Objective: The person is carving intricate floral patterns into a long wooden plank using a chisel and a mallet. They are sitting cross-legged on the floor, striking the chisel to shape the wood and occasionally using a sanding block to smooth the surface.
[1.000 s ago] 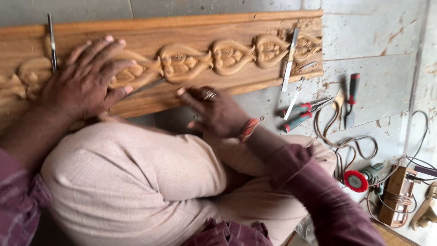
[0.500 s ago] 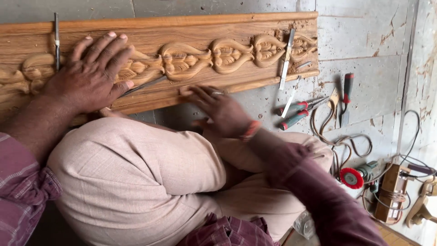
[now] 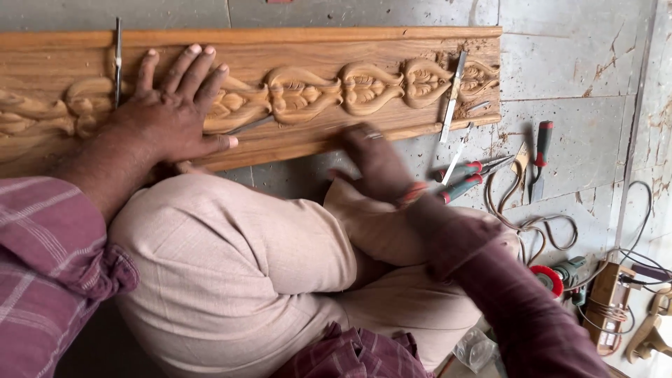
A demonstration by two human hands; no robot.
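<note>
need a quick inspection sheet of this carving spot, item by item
surface: cracked grey floor
job's things: carved wooden board lying flat, scroll relief along it
clutter: metal chisels on the board's end; red-handled tools on the floor
hands: left hand spread flat on the carving; right hand blurred at the board's lower edge, grip unclear
cables: cord looped beside a power tool
surroundings: nothing seen

Grey concrete floor of large slabs fills the frame, cracked and chipped toward the upper right, with seams crossing it. Even daylight falls across; wood dust lies near centre right.
</note>
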